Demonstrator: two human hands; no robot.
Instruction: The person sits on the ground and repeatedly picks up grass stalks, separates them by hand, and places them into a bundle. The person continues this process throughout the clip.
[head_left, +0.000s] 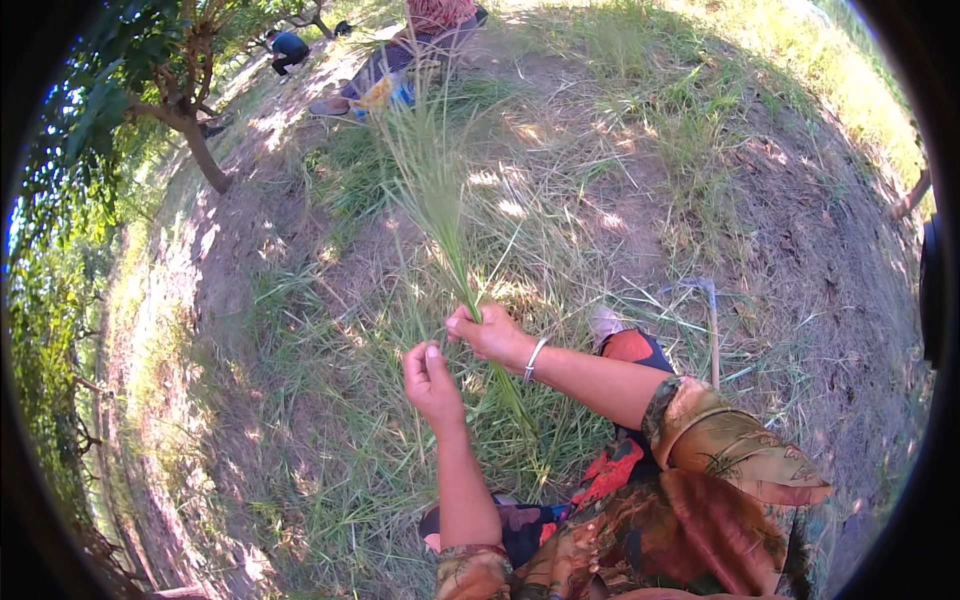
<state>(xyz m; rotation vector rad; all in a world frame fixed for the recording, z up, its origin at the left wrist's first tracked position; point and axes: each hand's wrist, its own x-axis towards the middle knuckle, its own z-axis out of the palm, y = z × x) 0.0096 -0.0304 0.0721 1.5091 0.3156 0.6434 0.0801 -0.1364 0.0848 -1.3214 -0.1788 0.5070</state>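
Observation:
My right hand (491, 334), a pale bangle at its wrist, grips a bundle of long green grass stalks (457, 259). Feathery seed heads (431, 150) fan out at the far end, while the cut ends (521, 409) trail back below the hand. Just left of it is my left hand (433, 386), thumb and fingers pinched together. A single thin grass stalk (418, 304) rises from those fingertips. Loose cut grass (360, 427) covers the ground beneath both hands.
A wooden-handled tool with a bent metal head (705, 289), perhaps a sickle, lies right of my knee. Ahead sits another person (442, 22) beside a blue and yellow bag (386, 94). Someone else (287, 51) crouches farther off, past a tree trunk (202, 154).

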